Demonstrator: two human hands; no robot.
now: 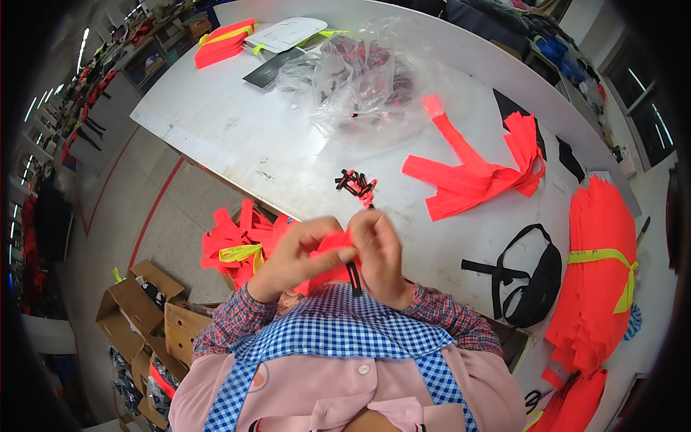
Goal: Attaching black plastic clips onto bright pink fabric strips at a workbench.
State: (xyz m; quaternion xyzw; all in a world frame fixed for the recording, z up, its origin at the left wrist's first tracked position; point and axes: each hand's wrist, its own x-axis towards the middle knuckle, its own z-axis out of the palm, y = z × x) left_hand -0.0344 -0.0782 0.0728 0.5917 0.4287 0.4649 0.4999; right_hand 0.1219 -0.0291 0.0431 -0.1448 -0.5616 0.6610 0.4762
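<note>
Head view. My left hand (pixel 296 257) and right hand (pixel 379 253) are together close to my chest, over the near table edge, both closed around one neon-orange fabric strip (pixel 332 245). Strip's long axis runs approx. left-right between the hands, slightly down to my left; its ends are hidden in my palms. A short black strap piece (pixel 353 278) hangs from the right-hand grip, long axis near vertical, free end pointing down toward my checked apron.

Surface: white worktable (pixel 237 122), scuffed, curving away from me. Just beyond my hands lies a small pile of black clips (pixel 355 183), w/ a bit of orange in it. Farther right, a loose fan of orange strips (pixel 475 176); near it a black waist bag (pixel 529 277) w/ strap. At right edge, a tall stack of orange pieces tied w/ a yellow band (pixel 597 277). Far side: a crumpled clear plastic bag (pixel 360 75), contents dark and red, can't tell exactly; another tied orange bundle (pixel 223 43).

Room: grey floor w/ red line, workshop. Below table at my left, an orange bundle (pixel 237 248); open cardboard boxes (pixel 133 302) on floor, contents unclear.
</note>
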